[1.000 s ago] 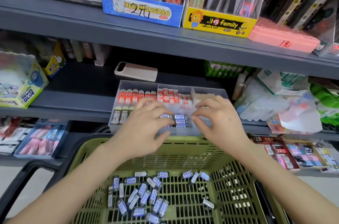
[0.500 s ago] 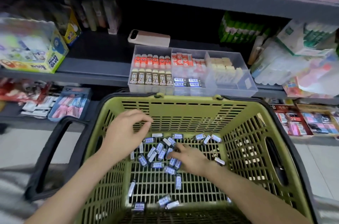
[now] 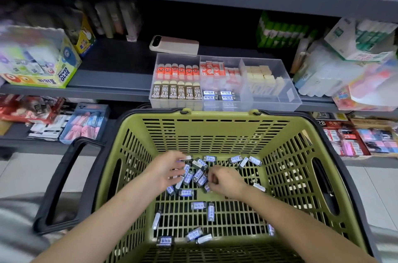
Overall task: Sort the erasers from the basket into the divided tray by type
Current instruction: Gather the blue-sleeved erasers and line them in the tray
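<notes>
Left hand (image 3: 168,173) has dropped onto erasers (image 3: 197,175) in basket (image 3: 204,133) beside right hand (image 3: 226,181); fingers curled, grip unclear.

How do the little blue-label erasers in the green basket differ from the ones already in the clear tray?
The basket erasers lie loose and scattered at all angles, while the tray erasers sit side by side in neat rows. The basket erasers are many, but only a few tray erasers show. Both have dark sleeves with blue-and-white labels.
</notes>
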Motion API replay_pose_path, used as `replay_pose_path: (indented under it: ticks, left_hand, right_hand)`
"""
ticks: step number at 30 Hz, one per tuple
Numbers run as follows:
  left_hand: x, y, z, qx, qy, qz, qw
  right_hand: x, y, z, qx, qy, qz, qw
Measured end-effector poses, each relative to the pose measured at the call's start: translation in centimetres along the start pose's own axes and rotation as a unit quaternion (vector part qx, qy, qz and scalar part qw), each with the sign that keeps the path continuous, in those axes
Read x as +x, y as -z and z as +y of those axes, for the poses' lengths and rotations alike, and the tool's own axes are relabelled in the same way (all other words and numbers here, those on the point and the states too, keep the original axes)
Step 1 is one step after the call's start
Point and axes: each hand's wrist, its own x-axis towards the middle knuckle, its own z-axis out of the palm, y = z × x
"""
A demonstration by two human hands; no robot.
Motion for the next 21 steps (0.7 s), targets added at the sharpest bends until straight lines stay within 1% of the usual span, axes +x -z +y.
replay_pose_path:
  ticks: [2, 3, 4, 6, 9, 11, 13, 15, 16, 17, 18, 19, 21]
  left_hand:
    - [0.4, -0.4, -0.5, -0.017, 0.053, 0.004, 0.998]
    - [0.6, -0.4, -0.6, -0.023, 0.066, 0.007, 0.998]
    - [0.9, -0.3, -0.5, -0.032, 0.072, 0.011, 0.997]
    - [1.3, -0.1, -0.3, -0.051, 0.074, 0.021, 0.996]
    - [1.7, 0.1, -0.2, -0.071, 0.080, 0.029, 0.994]
    - [1.8, 0.1, -0.3, -0.066, 0.081, 0.027, 0.994]
    - [1.9, 0.0, -0.5, -0.054, 0.080, 0.024, 0.995]
    - [1.9, 0.0, -0.6, -0.045, 0.084, 0.019, 0.995]
    - [1.9, -0.1, -0.8, -0.038, 0.084, 0.015, 0.996]
    - [1.9, -0.1, -0.9, -0.028, 0.082, 0.011, 0.996]
    - [1.9, -0.2, -1.1, -0.018, 0.079, 0.005, 0.997]
    - [1.8, -0.3, -1.3, -0.012, 0.074, -0.004, 0.997]
    - [1.6, -0.8, -1.5, -0.029, 0.059, -0.036, 0.997]
  right_hand:
    - [0.3, -0.1, 0.4, -0.052, 0.003, -0.014, 0.999]
    - [0.5, -0.4, 0.6, -0.077, 0.000, -0.023, 0.997]
    - [0.7, -0.5, 0.7, -0.094, 0.001, -0.032, 0.995]
    - [1.1, -1.0, 0.9, -0.115, 0.029, -0.052, 0.992]
    - [1.4, -1.2, 0.9, -0.115, 0.074, -0.071, 0.988]
    - [1.4, -1.1, 0.8, -0.110, 0.083, -0.088, 0.987]
    - [1.1, -1.1, 0.7, -0.090, 0.074, -0.098, 0.988]
    - [0.4, -1.2, 0.5, -0.036, 0.037, -0.087, 0.995]
    - [0.0, -1.1, 0.3, 0.010, 0.010, -0.069, 0.997]
    - [-0.3, -0.7, -0.2, 0.074, -0.025, -0.042, 0.996]
    - [-0.5, -0.2, -0.9, 0.153, -0.065, -0.008, 0.986]
    - [-0.5, 0.6, -1.8, 0.244, -0.099, 0.033, 0.964]
    - [-0.3, 2.3, -4.1, 0.399, -0.133, 0.102, 0.902]
